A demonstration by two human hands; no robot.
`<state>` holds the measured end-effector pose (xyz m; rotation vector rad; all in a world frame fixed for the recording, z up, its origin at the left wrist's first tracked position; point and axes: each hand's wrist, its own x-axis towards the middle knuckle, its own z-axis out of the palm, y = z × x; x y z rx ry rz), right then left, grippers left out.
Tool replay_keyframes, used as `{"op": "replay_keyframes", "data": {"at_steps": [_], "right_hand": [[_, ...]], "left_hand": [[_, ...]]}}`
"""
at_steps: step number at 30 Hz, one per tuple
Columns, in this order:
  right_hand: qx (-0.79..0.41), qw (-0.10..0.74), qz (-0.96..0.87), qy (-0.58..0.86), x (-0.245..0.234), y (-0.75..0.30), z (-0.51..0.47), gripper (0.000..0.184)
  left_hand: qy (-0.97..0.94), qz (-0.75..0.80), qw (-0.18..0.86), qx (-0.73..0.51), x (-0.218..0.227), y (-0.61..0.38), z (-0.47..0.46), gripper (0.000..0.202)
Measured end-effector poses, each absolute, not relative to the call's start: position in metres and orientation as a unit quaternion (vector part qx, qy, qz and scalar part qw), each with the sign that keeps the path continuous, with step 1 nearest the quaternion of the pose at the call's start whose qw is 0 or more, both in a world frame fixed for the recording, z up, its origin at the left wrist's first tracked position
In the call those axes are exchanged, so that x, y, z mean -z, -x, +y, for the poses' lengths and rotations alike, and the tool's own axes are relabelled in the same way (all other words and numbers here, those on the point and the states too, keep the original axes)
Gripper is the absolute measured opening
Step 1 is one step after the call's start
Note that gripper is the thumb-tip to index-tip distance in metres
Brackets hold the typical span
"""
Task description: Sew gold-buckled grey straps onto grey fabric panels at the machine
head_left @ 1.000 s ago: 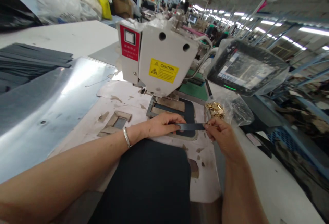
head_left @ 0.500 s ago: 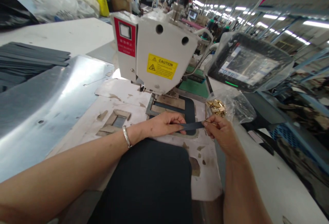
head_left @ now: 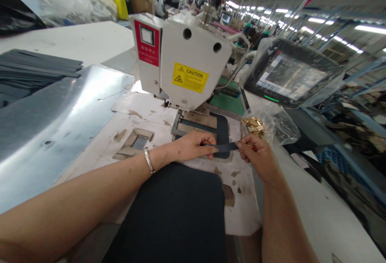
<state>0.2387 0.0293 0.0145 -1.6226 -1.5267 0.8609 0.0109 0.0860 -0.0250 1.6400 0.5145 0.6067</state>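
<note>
Right hand (head_left: 257,153) shifted slightly nearer left hand (head_left: 193,145), both pinched closed, dark strip (head_left: 227,147) held between them

A yellow label (head_left: 190,77) is sitting on the front of the white machine head (head_left: 199,42), carrying the word "CAUTION" in dark capitals. A small warning triangle (head_left: 181,69) is standing just left of that word, and a larger triangle (head_left: 178,79) is showing below, beside print too fine to read. A red panel (head_left: 147,55) on the machine's left is bearing white lettering, blurring beyond sure reading. The display (head_left: 291,74) is showing illegible text.
</note>
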Motion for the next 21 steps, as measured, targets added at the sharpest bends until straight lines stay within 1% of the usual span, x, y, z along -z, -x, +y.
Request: {"op": "replay_keyframes", "data": {"at_steps": [2,6,8,13,17,21], "right_hand": [[-0.346,0.374,-0.590,0.626,-0.014,-0.237,0.030,0.025],[-0.354,0.368,-0.591,0.624,-0.011,-0.237,0.030,0.026],[-0.357,0.362,-0.596,0.622,-0.010,-0.238,0.031,0.027],[-0.352,0.366,-0.593,0.625,-0.010,-0.240,0.031,0.029],[-0.342,0.370,-0.591,0.630,-0.011,-0.240,0.032,0.030],[-0.331,0.372,-0.590,0.636,-0.012,-0.239,0.031,0.030]], "left_hand": [[-0.718,0.230,0.599,-0.270,0.022,-0.010,0.085,0.022],[-0.746,0.263,0.546,-0.278,0.016,-0.007,0.084,0.042],[-0.737,0.283,0.549,-0.274,0.014,-0.007,0.084,0.045],[-0.680,0.236,0.645,-0.256,0.012,-0.005,0.085,0.035],[-0.690,0.196,0.658,-0.229,0.013,-0.003,0.087,0.023],[-0.691,0.184,0.664,-0.218,0.013,-0.002,0.086,0.021]]}}
